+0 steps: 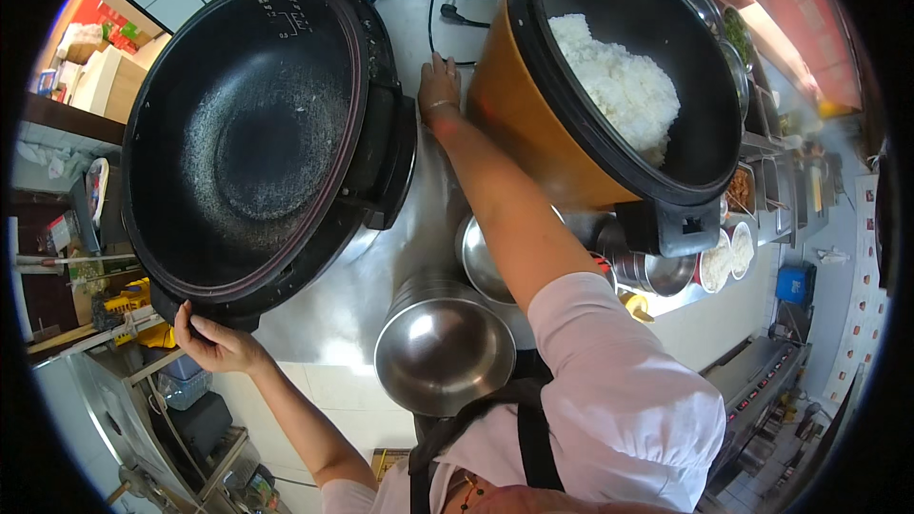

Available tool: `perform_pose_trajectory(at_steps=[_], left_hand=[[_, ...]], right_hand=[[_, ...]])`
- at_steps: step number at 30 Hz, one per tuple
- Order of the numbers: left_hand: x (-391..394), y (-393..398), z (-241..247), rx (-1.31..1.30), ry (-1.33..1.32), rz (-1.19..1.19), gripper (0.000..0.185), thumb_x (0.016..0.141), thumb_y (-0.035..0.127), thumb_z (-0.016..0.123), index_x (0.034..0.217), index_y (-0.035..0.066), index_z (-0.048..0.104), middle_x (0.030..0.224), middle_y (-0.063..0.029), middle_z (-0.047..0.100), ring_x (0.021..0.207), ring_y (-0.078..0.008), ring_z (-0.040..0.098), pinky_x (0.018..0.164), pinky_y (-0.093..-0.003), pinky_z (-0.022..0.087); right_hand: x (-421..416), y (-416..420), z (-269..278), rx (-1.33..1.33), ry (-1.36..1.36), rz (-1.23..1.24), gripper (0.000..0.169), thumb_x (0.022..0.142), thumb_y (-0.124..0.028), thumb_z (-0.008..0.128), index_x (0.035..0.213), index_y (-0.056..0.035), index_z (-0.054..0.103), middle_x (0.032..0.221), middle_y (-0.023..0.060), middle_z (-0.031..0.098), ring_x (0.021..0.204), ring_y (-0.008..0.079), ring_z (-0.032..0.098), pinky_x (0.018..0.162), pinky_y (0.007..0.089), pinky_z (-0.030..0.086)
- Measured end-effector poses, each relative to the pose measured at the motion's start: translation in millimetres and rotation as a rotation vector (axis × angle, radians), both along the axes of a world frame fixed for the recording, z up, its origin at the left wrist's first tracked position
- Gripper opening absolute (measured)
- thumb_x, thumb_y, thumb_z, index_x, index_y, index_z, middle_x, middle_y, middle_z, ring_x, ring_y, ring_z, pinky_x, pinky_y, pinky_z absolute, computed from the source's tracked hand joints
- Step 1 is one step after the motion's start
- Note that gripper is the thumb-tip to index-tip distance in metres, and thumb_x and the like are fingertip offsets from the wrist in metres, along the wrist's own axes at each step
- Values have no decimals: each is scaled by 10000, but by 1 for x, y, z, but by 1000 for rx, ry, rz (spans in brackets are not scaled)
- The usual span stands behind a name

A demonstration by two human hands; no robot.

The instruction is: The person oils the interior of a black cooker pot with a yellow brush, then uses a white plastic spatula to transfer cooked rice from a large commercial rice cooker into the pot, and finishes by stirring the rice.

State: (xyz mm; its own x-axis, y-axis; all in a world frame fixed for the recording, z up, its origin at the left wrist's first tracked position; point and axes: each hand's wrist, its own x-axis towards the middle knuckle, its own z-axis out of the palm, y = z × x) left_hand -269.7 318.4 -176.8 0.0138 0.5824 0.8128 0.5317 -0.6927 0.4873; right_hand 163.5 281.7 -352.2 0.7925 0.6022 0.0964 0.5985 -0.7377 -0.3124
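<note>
With thumb and fingers, my left hand [218,344] grips the front handle [246,321] of the left rice cooker [389,178]. Its lid is up, and a dry whitish film coats the black inner pot [275,150]. My right arm reaches between the two cookers. My right hand [438,89] is stretched out low over the steel counter, fingertips at a black power cord [433,7]; whether they grip it is unclear. To its right, the orange-brown rice cooker [543,121] stands uncovered, with a mound of cooked white rice [621,86] inside.
A deep steel pot [444,350] is at the counter's [307,328] near edge, close to my body. Another steel vessel [485,257] lies partly under my right arm. Further right are rice-filled tubs [714,268] and food trays [740,189]. A plug [451,12] lies near the tiled wall.
</note>
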Motion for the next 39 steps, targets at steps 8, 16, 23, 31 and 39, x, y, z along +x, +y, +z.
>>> perform_pose_trajectory(at_steps=[8,16,23,31,39], left_hand=[[3,3,-9,-32,-83,-57,165,927,34,468,1014,-61,571,963,-123,597,872,-189,568,842,-292,452],[-5,0,-8,-46,-111,-3,171,889,-21,467,1009,-51,585,949,-126,616,853,-192,594,834,-287,477],[6,1,3,-16,-74,3,156,844,-2,503,928,17,633,884,-96,646,817,-202,587,762,-279,458],[-3,0,8,10,-38,3,135,797,1,541,895,29,629,863,-97,644,845,-222,573,804,-313,419],[-26,-6,-3,-152,-341,15,231,901,103,467,1117,33,513,1189,-129,474,1090,-244,496,963,-341,388]], right_hand=[[8,-8,11,-422,158,65,310,851,-121,563,1153,-53,540,1269,142,440,1230,359,387,939,460,444],[-54,-16,42,-336,451,-5,585,766,-198,704,1284,-84,457,1274,125,394,1202,333,426,908,417,492],[8,-44,-105,-76,54,360,274,785,-176,628,1027,-48,649,1108,152,560,1066,319,547,882,349,485],[-64,-90,66,181,358,110,247,733,-144,626,975,-94,641,926,167,622,810,342,614,731,377,496],[-128,-193,315,433,-183,413,247,767,-5,633,1007,-51,595,969,103,580,914,218,586,723,283,488]])
